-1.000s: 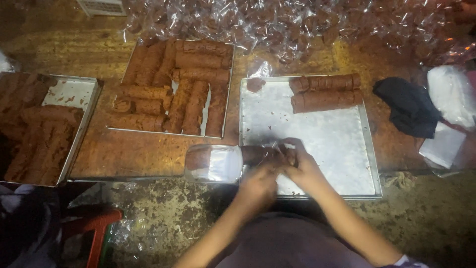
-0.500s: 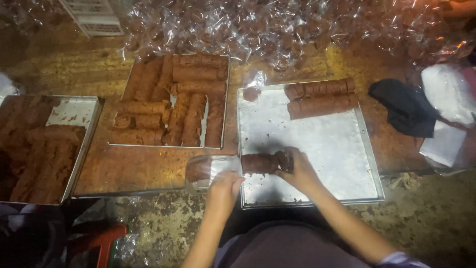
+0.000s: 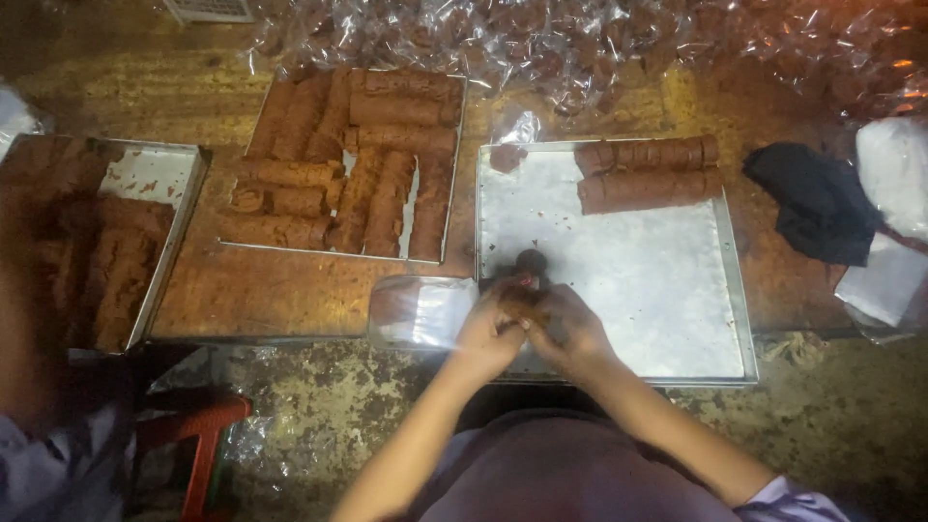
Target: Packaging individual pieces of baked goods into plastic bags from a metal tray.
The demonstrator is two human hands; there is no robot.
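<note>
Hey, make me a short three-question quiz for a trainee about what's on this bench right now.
1. True or false: both hands hold one brown roll in a clear plastic wrapper.
2. How many brown rolls lie at the far end of the silver metal tray in front of the person? A) two B) five C) none
3. What lies right of that tray?

Key:
1. True: left hand and right hand meet on it.
2. A: two rolls.
3. A dark folded cloth.
</note>
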